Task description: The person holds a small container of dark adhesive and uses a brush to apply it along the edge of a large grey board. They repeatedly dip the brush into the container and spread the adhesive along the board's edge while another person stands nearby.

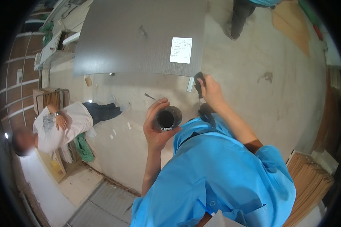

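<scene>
My left hand (154,128) is wrapped round a dark cup (175,112) with a black inside and whitish specks on its near rim. A thin stick with a dark tip (150,97), perhaps a small brush, juts out by its fingertips. My right hand (212,92) grips a dark, soft-looking pad or cloth (198,81) at the near right corner of a large dark wood-grain panel (129,53). The pad seems to touch the panel's edge; the fingers partly hide it. A white printed label (181,50) lies on the panel close to that corner.
At the left stands a person in a white shirt (70,123), arms folded. Another person's dark trouser leg (241,17) shows at the far right. Stacked brown boards (308,185) stand by my right side. A green cloth (83,147) and small white scraps (113,133) lie on the floor.
</scene>
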The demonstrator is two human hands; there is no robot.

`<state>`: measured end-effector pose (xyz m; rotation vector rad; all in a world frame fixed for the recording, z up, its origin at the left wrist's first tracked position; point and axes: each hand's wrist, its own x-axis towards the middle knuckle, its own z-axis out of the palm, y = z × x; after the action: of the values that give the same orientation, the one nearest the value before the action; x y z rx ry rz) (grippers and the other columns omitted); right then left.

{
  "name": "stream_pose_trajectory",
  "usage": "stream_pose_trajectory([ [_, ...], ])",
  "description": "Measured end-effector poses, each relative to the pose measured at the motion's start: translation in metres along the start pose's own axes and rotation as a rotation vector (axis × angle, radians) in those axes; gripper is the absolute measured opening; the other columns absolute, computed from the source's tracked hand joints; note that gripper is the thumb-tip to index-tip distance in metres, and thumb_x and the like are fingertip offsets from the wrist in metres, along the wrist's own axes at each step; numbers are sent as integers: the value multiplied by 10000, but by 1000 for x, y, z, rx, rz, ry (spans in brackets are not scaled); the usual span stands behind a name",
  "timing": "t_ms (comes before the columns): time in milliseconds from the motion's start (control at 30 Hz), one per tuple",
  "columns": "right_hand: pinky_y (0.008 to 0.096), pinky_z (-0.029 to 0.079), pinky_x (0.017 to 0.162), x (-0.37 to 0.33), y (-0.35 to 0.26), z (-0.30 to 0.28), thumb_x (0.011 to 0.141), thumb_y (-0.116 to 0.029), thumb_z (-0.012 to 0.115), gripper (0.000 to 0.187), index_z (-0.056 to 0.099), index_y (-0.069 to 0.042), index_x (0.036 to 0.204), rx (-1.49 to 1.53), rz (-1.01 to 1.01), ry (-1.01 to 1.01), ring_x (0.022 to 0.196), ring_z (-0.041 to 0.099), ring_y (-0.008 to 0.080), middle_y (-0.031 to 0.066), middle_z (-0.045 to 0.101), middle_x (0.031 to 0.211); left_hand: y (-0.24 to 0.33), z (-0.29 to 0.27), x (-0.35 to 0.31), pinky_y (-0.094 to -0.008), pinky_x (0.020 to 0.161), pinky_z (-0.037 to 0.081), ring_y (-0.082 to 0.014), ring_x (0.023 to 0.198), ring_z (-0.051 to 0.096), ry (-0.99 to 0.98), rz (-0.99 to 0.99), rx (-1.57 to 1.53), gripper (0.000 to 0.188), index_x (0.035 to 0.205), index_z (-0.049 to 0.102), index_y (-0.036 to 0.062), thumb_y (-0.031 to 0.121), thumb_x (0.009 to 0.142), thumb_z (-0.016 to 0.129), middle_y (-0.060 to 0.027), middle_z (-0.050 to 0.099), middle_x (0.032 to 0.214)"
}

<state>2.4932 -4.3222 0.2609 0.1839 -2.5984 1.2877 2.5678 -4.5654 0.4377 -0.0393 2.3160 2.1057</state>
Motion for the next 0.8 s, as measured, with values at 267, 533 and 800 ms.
stream_pose_trajectory([
  [267,527,552,668,-9,-7,-44,1054,-336,699,335,574,-28,1095,120,259,-139,798,715,475,246,739,908,-7,22,-96,-421,1128,497,-310,1373,599,179,-56,8,770,1326,704,-12,202,631,958,-160,619,1460],
  [533,488,567,690,-38,29,-12,1028,-321,695,286,649,-48,1098,-252,99,-330,785,712,440,216,740,955,-8,51,-165,-418,1137,508,-286,1378,605,152,-37,15,734,1333,706,24,90,654,978,-136,651,1441],
  [800,341,558,833,-86,-11,-82,916,-141,734,212,714,-58,1110,1087,824,-573,959,670,198,92,731,1164,-17,86,-164,-429,1124,513,-310,1332,647,103,67,42,715,1305,712,65,118,647,984,-131,691,1394],
])
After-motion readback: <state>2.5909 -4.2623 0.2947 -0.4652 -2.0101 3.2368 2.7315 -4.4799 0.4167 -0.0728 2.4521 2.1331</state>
